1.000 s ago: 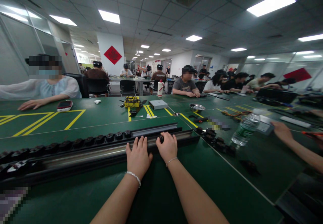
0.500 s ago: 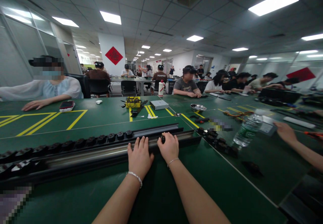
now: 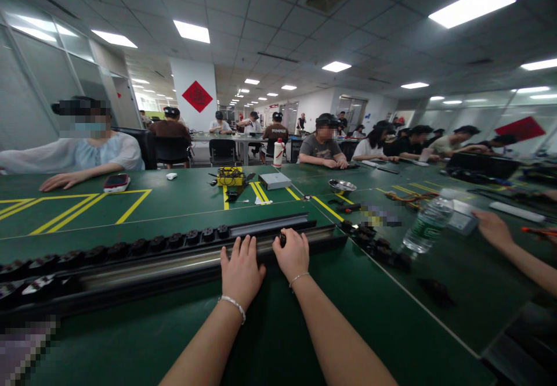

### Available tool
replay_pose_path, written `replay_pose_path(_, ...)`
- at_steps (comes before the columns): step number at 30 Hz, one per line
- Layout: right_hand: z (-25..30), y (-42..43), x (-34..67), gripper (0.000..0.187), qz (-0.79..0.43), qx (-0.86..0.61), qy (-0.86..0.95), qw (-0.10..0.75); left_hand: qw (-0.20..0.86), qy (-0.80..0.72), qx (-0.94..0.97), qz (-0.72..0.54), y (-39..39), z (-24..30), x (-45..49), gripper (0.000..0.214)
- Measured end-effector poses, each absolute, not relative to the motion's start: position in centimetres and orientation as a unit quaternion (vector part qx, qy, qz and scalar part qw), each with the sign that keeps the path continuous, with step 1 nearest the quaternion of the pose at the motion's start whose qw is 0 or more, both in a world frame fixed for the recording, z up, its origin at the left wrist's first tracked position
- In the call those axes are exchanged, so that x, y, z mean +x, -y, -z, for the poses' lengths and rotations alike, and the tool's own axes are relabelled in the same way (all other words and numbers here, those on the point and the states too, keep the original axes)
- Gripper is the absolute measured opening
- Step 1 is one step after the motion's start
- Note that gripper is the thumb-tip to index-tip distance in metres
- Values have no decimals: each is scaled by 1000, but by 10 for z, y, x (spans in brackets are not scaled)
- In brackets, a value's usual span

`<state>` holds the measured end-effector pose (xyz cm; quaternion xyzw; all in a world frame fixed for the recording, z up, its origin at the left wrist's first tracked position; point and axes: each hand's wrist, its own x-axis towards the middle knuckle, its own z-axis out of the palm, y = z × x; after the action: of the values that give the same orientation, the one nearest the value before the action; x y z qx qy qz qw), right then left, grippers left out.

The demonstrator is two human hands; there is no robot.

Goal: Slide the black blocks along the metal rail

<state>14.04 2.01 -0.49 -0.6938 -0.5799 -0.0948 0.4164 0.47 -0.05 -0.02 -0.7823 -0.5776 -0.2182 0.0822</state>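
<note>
Small black rounded piece (image 3: 282,239) being pinched by right hand (image 3: 294,255) at long black silver-lined rail (image 3: 174,265); rail being touched by spread left hand (image 3: 241,270); apparently part-filled, middle being left bare

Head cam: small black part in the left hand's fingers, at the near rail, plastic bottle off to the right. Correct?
Wrong hand: the head view shows the small black part in the fingers of the right hand; the left hand lies spread over the rail. The rest stands: it's at the near rail, with the plastic bottle off to the right.
</note>
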Motion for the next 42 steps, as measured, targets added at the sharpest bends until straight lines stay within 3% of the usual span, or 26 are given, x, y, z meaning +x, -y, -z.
replay_pose_path(42,3,-19,144,21,109,-691,588,406,77,587,-784,188,2,-4,4,62)
